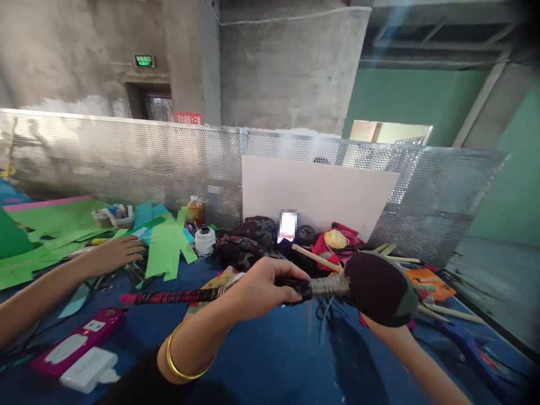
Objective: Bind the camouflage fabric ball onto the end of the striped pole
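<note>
Gripping the stick (172, 296) near its middle, the left hand (261, 287) was clenched round it and held it level above the blue table (270, 349), as the head view showed. The stick's free end, pointing left, was covered in red-and-black wrap, and at the other end sat a dark padded head (379, 287) with grey cord (329, 286) wound tightly round the neck just beside the fingers. The right hand (378, 328) lay under the head and was mostly hidden, so I could not tell whether it gripped or only propped. By my judgement the covering and binding looked largely done; what seemed left were the loose threads (323, 315) dangling below the neck, untrimmed. Well apart on the left, another person's hand (116, 253) rested flat by sheets of green paper (169, 247).
</note>
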A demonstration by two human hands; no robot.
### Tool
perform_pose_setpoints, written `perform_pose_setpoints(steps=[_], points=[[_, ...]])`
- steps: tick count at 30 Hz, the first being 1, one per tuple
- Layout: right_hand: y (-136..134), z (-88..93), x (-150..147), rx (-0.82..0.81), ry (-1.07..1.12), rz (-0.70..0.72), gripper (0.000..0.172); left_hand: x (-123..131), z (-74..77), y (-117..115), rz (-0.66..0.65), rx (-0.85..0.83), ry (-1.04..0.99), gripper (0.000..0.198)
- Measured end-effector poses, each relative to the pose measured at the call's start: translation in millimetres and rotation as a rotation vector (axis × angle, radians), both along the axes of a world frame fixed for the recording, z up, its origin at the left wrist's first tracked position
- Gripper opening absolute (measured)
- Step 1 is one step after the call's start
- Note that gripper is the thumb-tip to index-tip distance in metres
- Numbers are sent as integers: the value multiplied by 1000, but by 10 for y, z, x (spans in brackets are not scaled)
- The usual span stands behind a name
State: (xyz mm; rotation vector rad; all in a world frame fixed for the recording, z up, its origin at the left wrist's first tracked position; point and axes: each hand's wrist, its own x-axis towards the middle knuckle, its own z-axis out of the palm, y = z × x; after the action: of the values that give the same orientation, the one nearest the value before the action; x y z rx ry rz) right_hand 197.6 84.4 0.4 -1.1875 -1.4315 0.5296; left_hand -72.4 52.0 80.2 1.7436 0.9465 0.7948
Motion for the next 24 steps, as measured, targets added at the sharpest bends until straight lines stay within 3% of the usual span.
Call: perform_pose_setpoints(steps=[4, 8, 10, 12, 14, 16, 18, 22, 24], points=[[-85, -56, -438, -73, 44, 203, 25, -3, -41, 70, 77, -42, -110, 33], [-291, -29, -831, -177, 282, 512, 30, 6, -86, 134, 88, -83, -149, 35], [-388, 3, -895, -177, 188, 505, 22, 21, -98, 151, 97, -80, -125, 33], [-471, 23, -865, -92, 9, 368, 24, 39, -108, 163, 108, -66, -92, 32], [-538, 27, -789, 89, -148, 231, 24, 54, -121, 172, 116, -42, -47, 32], [-589, 28, -718, 268, -217, 181, 19, 64, -140, 181, 122, -22, -16, 32], [-615, 36, -681, 346, -207, 236, 18, 71, -158, 187, 121, -8, -9, 30], [-599, 83, -702, 232, -93, 517, 27, 108, -174, 187, 111, 19, 37, 32], [-589, 108, -740, 246, -131, 552, 28, 144, -174, 176, 121, 25, 68, 33]])
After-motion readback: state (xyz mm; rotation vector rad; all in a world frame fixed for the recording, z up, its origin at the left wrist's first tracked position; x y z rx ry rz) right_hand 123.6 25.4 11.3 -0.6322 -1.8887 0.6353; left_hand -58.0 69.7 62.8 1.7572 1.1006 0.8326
